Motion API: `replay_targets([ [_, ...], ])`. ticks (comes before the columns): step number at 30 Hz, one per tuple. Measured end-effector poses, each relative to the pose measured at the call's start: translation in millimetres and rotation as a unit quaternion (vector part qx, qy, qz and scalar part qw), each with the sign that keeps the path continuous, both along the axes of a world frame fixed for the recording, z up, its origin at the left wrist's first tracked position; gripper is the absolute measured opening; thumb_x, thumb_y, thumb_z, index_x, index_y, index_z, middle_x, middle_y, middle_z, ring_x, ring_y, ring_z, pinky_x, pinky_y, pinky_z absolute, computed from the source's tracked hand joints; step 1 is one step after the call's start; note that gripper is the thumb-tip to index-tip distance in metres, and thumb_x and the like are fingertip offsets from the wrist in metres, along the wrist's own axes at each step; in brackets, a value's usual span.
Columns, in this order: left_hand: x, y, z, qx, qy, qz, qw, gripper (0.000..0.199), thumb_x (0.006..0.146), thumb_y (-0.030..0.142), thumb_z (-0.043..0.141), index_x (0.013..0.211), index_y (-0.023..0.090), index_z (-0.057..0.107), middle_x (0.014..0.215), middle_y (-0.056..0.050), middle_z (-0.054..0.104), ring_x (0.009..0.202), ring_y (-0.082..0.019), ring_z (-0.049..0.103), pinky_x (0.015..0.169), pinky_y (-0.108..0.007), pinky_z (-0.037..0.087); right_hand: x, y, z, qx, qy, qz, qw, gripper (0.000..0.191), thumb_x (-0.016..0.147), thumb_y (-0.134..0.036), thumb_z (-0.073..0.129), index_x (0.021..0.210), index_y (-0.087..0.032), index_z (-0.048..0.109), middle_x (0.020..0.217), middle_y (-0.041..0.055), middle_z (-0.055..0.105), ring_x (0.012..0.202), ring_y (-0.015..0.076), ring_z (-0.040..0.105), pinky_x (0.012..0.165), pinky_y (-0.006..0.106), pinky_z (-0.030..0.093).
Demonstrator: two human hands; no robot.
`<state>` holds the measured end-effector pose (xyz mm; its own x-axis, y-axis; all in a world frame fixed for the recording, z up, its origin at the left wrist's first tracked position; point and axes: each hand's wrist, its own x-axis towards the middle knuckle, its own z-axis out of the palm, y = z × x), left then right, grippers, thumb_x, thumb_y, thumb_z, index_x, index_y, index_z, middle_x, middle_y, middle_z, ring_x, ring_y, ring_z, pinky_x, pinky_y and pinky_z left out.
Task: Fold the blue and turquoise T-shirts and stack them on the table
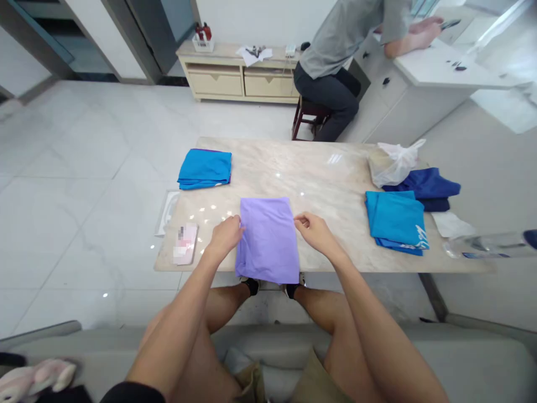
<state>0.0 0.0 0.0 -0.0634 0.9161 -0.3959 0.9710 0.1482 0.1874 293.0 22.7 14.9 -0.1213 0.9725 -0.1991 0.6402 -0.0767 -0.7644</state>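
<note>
A folded light purple cloth, perhaps a garment, lies flat on the marble-patterned table, its lower end hanging slightly over the near edge. My left hand pinches its left side, the fingertips partly hidden by the fabric. On the opposite side, my right hand has thumb and fingers curled together at the upper right edge of the cloth. Some wrinkles run across the upper right of the fabric.
Folded blue cloths lie at the far left; another blue stack sits right, near a white plastic bag, navy cloth and bottle. A phone lies at left. Across the table, a person sits on a stool.
</note>
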Motion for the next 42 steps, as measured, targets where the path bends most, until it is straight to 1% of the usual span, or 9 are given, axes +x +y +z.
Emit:
replay_targets([
  [2,-2,3,-8.6,-0.020,0.004,0.048,0.999,0.040,0.108,0.041,0.058,0.134,0.014,0.071,0.136,-0.023,0.077,0.130,-0.039,0.073,0.102,-0.043,0.056,20,-3,-28.8,-0.056,-0.103,0.001,0.993,0.020,0.099,-0.020,0.063,0.106,-0.016,0.081,0.106,0.0123,0.082,0.098,0.0227,0.073,0.086,0.029,0.051],
  [5,-1,5,-22.8,-0.038,-0.012,0.083,0.996,0.042,0.107,0.049,0.059,0.121,0.014,0.077,0.129,-0.026,0.079,0.128,-0.040,0.074,0.100,-0.044,0.056,30,-5,-52.8,-0.104,-0.141,0.006,0.985,0.017,0.097,-0.021,0.067,0.093,-0.014,0.083,0.099,0.0141,0.084,0.094,0.0250,0.076,0.081,0.028,0.050],
  [9,5,8,-36.1,-0.050,-0.054,0.104,0.992,0.038,0.102,0.054,0.065,0.099,0.019,0.081,0.115,-0.019,0.084,0.116,-0.036,0.078,0.091,-0.037,0.056,18,-4,-65.7,-0.121,-0.125,0.024,0.984,0.025,0.095,-0.028,0.073,0.073,-0.017,0.080,0.082,0.0107,0.082,0.084,0.0257,0.078,0.074,0.028,0.050],
  [14,8,12,-38.3,-0.037,-0.144,0.113,0.982,0.029,0.086,0.042,0.078,0.068,0.021,0.071,0.070,-0.006,0.074,0.082,-0.027,0.076,0.073,-0.030,0.051,11,0,-70.8,-0.095,-0.084,0.014,0.992,0.016,0.088,-0.018,0.075,0.073,-0.019,0.081,0.082,0.0077,0.084,0.084,0.0241,0.079,0.075,0.027,0.052],
  [19,5,18,-15.7,0.049,-0.264,0.105,0.958,0.034,0.088,0.048,0.067,0.069,0.021,0.065,0.065,0.001,0.063,0.070,-0.018,0.063,0.066,-0.027,0.044,28,10,-52.1,-0.024,-0.026,-0.015,0.999,0.019,0.095,-0.032,0.071,0.095,-0.018,0.084,0.100,0.0099,0.086,0.093,0.0244,0.079,0.085,0.030,0.056],
  [26,9,2,50.3,0.205,-0.431,0.122,0.870,0.041,0.087,0.060,0.070,0.085,0.019,0.072,0.069,0.001,0.061,0.067,-0.016,0.055,0.065,-0.027,0.040,42,0,10.2,0.219,0.124,-0.100,0.963,0.030,0.092,-0.049,0.073,0.092,-0.020,0.077,0.107,0.0098,0.078,0.088,0.0205,0.067,0.079,0.034,0.053],
  [31,-2,-22,79.0,0.155,-0.419,0.086,0.891,0.041,0.083,0.060,0.077,0.075,0.020,0.072,0.070,-0.001,0.064,0.070,-0.017,0.056,0.065,-0.028,0.041,41,-28,42.7,0.257,0.146,-0.070,0.953,0.016,0.089,-0.036,0.073,0.081,-0.022,0.068,0.107,0.0065,0.077,0.088,0.0183,0.065,0.078,0.033,0.045],
  [36,-7,-13,74.9,0.127,-0.396,0.112,0.903,0.037,0.087,0.055,0.072,0.074,0.020,0.071,0.073,-0.003,0.069,0.071,-0.019,0.062,0.065,-0.029,0.043,32,-26,26.2,0.129,0.177,-0.111,0.970,0.021,0.086,-0.041,0.070,0.078,-0.022,0.067,0.091,0.0062,0.078,0.085,0.0218,0.068,0.077,0.033,0.050],
  [42,8,0,67.8,0.128,-0.095,0.166,0.973,0.028,0.099,0.039,0.066,0.118,0.022,0.079,0.108,-0.011,0.084,0.110,-0.033,0.076,0.090,-0.038,0.055,42,2,-29.5,-0.015,0.010,-0.144,0.989,0.017,0.086,-0.035,0.073,0.083,-0.018,0.074,0.087,0.0105,0.081,0.084,0.0251,0.075,0.082,0.035,0.055],
])
